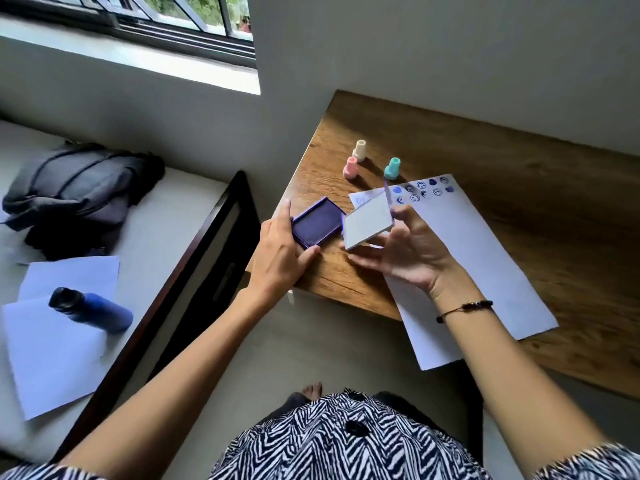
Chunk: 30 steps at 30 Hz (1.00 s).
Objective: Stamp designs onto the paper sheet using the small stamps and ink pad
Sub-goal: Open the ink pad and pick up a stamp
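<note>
A purple ink pad lies open at the near left corner of the wooden table. My left hand grips its left side. My right hand holds the pad's white lid, which tilts up to the right of the inked surface. A white paper sheet lies to the right, with several blue stamped faces and blobs along its far edge. Three small stamps stand behind the pad: a cream stamp, a pink stamp and a teal stamp.
Left of the table is a bed with a dark wooden frame. On it lie a grey bag, loose white sheets and a blue bottle. A white wall runs behind the table. A window is at top left.
</note>
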Each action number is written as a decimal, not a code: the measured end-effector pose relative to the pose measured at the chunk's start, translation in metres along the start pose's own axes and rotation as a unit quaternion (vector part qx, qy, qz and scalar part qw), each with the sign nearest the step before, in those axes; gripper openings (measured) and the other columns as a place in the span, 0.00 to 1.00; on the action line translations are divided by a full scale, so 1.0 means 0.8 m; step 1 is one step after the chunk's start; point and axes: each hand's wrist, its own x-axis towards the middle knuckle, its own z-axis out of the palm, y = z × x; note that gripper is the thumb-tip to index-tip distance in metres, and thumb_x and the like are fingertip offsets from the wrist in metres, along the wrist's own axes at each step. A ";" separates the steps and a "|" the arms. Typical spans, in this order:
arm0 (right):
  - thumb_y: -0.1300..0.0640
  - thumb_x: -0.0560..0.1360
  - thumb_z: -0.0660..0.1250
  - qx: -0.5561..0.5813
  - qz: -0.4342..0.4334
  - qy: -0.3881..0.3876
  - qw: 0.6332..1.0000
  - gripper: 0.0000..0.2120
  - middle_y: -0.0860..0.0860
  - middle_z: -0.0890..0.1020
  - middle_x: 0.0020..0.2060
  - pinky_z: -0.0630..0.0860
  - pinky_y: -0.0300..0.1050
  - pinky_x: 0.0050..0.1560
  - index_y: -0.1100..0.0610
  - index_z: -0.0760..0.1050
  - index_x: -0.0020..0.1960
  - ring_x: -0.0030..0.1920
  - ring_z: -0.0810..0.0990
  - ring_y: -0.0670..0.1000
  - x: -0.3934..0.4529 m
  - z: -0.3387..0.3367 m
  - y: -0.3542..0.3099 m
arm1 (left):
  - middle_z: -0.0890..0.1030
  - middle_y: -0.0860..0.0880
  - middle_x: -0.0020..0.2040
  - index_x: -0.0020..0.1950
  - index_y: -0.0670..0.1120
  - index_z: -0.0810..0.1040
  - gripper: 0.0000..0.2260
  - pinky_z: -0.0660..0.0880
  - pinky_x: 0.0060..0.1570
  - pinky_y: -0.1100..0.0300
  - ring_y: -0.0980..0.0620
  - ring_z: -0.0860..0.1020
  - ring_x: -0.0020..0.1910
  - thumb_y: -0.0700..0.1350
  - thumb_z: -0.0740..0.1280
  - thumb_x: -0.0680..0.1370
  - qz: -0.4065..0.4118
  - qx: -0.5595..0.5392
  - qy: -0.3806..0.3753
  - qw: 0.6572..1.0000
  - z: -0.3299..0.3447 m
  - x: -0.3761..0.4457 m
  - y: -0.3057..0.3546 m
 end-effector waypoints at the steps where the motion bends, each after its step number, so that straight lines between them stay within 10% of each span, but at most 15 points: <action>1: 0.48 0.64 0.65 0.002 0.010 -0.002 1.000 0.38 0.60 0.70 0.62 0.69 0.55 0.63 0.59 0.61 0.71 0.62 0.72 0.63 -0.005 -0.005 0.006 | 0.71 0.39 0.66 0.73 0.41 0.51 0.41 0.61 0.62 0.57 0.42 0.65 0.64 0.46 0.73 0.68 0.000 -0.001 -0.002 1.000 0.000 0.000 -0.001; 6: 0.52 0.53 0.79 -0.018 0.039 0.008 0.999 0.29 0.59 0.82 0.53 0.76 0.60 0.58 0.58 0.79 0.52 0.56 0.79 0.59 -0.018 -0.019 0.009 | 0.70 0.40 0.67 0.73 0.42 0.51 0.40 0.61 0.63 0.57 0.43 0.65 0.64 0.47 0.72 0.69 0.002 0.001 -0.009 1.000 -0.004 -0.002 -0.003; 10: 0.62 0.73 0.64 -0.138 0.043 0.102 0.984 0.02 0.59 0.81 0.48 0.83 0.51 0.42 0.57 0.74 0.45 0.46 0.83 0.56 -0.017 -0.013 0.004 | 0.67 0.40 0.70 0.73 0.41 0.51 0.39 0.59 0.66 0.56 0.42 0.64 0.67 0.46 0.71 0.70 -0.006 0.002 -0.022 1.000 -0.008 -0.007 0.003; 13: 0.64 0.74 0.63 -0.251 -0.005 0.131 0.959 0.05 0.59 0.78 0.50 0.84 0.43 0.39 0.59 0.75 0.48 0.48 0.79 0.53 -0.010 -0.005 0.003 | 0.67 0.39 0.70 0.72 0.40 0.53 0.35 0.60 0.68 0.53 0.41 0.64 0.67 0.42 0.69 0.71 -0.013 -0.006 -0.017 1.000 -0.011 -0.011 0.005; 17: 0.66 0.71 0.65 -0.417 -0.059 0.196 0.886 0.20 0.59 0.76 0.49 0.83 0.45 0.41 0.61 0.69 0.63 0.45 0.79 0.53 -0.005 0.001 0.002 | 0.67 0.38 0.70 0.71 0.38 0.55 0.33 0.60 0.70 0.52 0.41 0.65 0.69 0.40 0.68 0.72 -0.021 -0.013 -0.003 1.000 -0.012 -0.020 0.006; 30: 0.59 0.74 0.63 -0.732 -0.274 0.241 0.575 0.14 0.63 0.79 0.55 0.74 0.52 0.57 0.58 0.74 0.59 0.56 0.77 0.64 0.108 0.023 -0.097 | 0.68 0.38 0.69 0.68 0.37 0.62 0.26 0.59 0.68 0.56 0.42 0.66 0.68 0.38 0.67 0.73 -0.015 -0.023 0.082 0.996 0.000 -0.008 0.048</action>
